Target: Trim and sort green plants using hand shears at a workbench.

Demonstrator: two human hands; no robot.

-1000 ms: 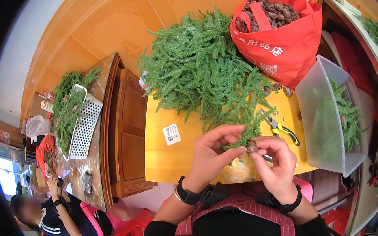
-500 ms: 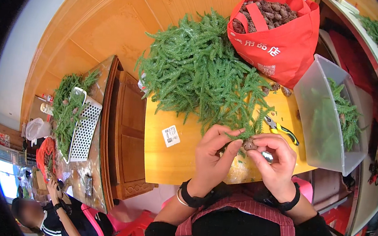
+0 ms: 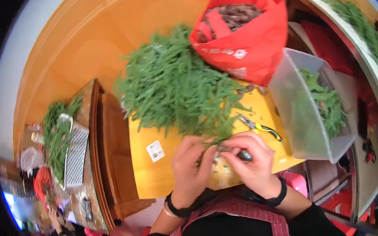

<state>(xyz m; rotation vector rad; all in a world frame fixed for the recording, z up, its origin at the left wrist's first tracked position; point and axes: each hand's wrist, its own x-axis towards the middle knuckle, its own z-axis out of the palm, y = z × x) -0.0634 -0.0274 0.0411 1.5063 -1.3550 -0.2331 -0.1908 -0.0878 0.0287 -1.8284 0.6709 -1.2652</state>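
Close together over the front of the yellow table, my left hand (image 3: pixel 188 169) pinches a green artificial pine sprig (image 3: pixel 217 140). The fingers of my right hand (image 3: pixel 253 164) are closed on a small brown pine cone (image 3: pixel 223 148) at the sprig's base. Motion blur and my fingers hide most of the cone. A shiny dark rounded object (image 3: pixel 244 155) shows by my right fingers; its kind is unclear. Beyond my hands lies a large heap of green pine sprigs (image 3: pixel 178 81). Pliers (image 3: pixel 260 128) with yellow-and-black handles rest just past my right hand.
A red bag (image 3: pixel 244 51) full of pine cones stands at the back. To the right is a clear plastic bin (image 3: pixel 293 136) with greenery. A white label (image 3: pixel 155 151) lies on the yellow table (image 3: pixel 147 179). On the left table are a white basket (image 3: pixel 76 157) and another person's hand (image 3: pixel 55 218).
The whole view has shifted and tilted, so the table and its things appear further left. My hands stay together on the sprig and pine cone. The picture is more blurred.
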